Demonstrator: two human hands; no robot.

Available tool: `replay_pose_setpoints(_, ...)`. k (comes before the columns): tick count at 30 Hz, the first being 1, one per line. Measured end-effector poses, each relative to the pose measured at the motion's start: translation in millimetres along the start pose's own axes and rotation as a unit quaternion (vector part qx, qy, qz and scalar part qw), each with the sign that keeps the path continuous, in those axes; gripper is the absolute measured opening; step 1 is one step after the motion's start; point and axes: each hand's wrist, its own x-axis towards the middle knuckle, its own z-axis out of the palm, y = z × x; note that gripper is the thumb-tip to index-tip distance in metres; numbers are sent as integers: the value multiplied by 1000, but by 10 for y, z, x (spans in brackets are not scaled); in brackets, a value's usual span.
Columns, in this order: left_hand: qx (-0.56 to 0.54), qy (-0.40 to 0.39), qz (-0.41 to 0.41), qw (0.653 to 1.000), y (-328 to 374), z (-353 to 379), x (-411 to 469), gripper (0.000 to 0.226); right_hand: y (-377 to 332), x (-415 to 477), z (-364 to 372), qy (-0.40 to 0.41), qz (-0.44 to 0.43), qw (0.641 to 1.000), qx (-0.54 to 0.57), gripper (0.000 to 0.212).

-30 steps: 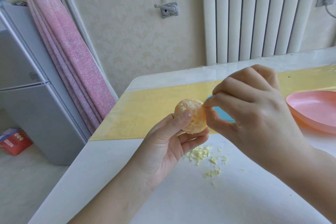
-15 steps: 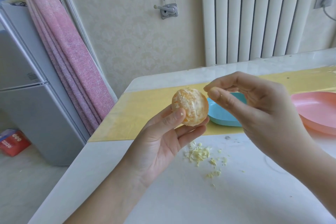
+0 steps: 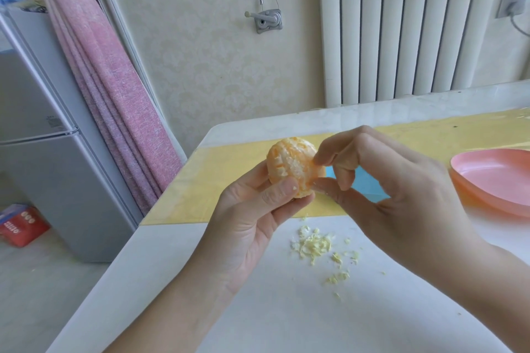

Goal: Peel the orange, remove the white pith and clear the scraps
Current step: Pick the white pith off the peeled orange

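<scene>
The peeled orange, still flecked with white pith, is held above the table in my left hand, thumb in front and fingers curled behind it. My right hand is at the orange's right side, its fingertips curled against the fruit's surface where pith clings. A small heap of pale pith scraps lies on the white table below the hands, with smaller bits scattered to its right.
A pink plate sits at the right edge on the yellow mat. A blue dish shows partly behind my right hand. The table's left edge drops off toward a grey fridge and pink curtain.
My right hand pulled away from the orange, then came back to its right side. My left hand raised and turned the orange slightly.
</scene>
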Motion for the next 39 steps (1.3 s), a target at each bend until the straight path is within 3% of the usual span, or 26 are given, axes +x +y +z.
replay_pose_setpoints(7, -11, -18, 8, 1000, -6, -7, -5, 34, -3, -21, 23, 28, -11, 1000, 2, 28)
replay_pose_setpoints(12, -2, -20, 19, 1000, 6, 10, -15, 32, -31, -8, 16, 52, -5, 999, -2, 18)
replay_pose_setpoints(15, 24, -16, 24, 999, 4, -16, -3, 42, -13, -21, 25, 45, 1, 999, -1, 20)
replay_pose_setpoints(21, 84, 23, 34, 996, -16, -49, 24, 58, 18, -29, 11, 28, 32, 999, 5, 9)
replay_pose_setpoints(26, 124, 77, 44, 988, -25, -70, 40, 49, 19, -24, -6, 19, 51, 999, 9, 23)
replay_pose_setpoints(31, 111, 130, 8, 985, -65, -161, 94, 60, 81, 20, -61, 36, 93, 995, -24, 12)
replay_pose_setpoints(33, 81, 150, -16, 985, -64, -209, 121, 54, 167, 36, -106, -17, 166, 986, -20, 17)
replay_pose_setpoints(36, 6, 201, -86, 976, -49, -287, 174, 37, 304, 10, -100, -167, 251, 953, -18, 17)
replay_pose_setpoints(39, -48, 230, -147, 961, -19, -375, 214, 48, 362, -16, -97, -249, 268, 930, -18, 10)
